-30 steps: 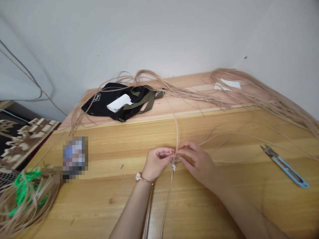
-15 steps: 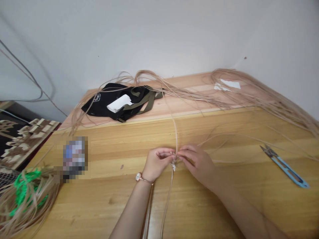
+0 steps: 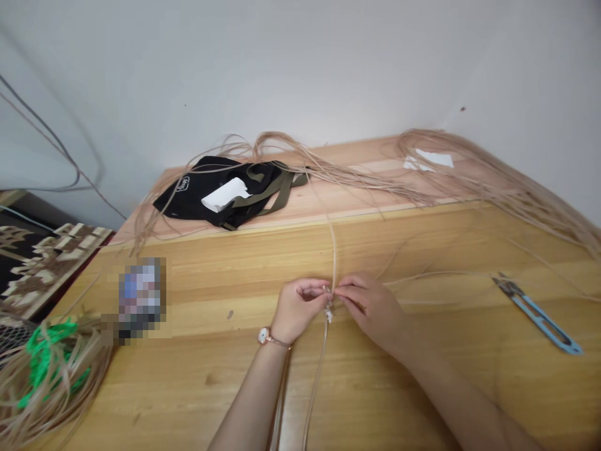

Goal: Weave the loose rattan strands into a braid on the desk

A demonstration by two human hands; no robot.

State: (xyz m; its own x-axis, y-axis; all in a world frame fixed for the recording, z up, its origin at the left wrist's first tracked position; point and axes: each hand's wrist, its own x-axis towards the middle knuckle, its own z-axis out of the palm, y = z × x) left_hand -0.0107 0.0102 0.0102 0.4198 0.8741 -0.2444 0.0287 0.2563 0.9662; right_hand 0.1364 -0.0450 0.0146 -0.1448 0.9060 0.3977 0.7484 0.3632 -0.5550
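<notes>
Left hand point(image 3: 297, 307): thumb and forefinger pinching a small pale knotted piece point(image 3: 329, 315), held over the middle of the counter point(image 3: 188, 376); wristwatch point(image 3: 264, 336) on that wrist. Right hand point(image 3: 375, 310): fingertips drawn together, pinching at the right side of the same piece; which strand lies between them is too small to tell.

Upright strand point(image 3: 334, 250) rises from between the hands, curving away toward the back; lower strand point(image 3: 315, 382) hangs from the piece and runs to the near edge; a thin side strand point(image 3: 436, 274) extends from behind the right hand toward the blue snips point(image 3: 535, 321), which lie at right, well apart from the fingers, blades pointing up and left.

Back of counter: black bag point(image 3: 192, 197) with a white paper roll point(image 3: 225, 194) on it; long strand bundle point(image 3: 328, 164) behind and beside the bag; second bundle point(image 3: 511, 185) at right, white paper piece point(image 3: 436, 160) among its strands. Left: coiled strands point(image 3: 51, 401) with a green tie point(image 3: 47, 351); pixelated item nearby, identity unclear.
</notes>
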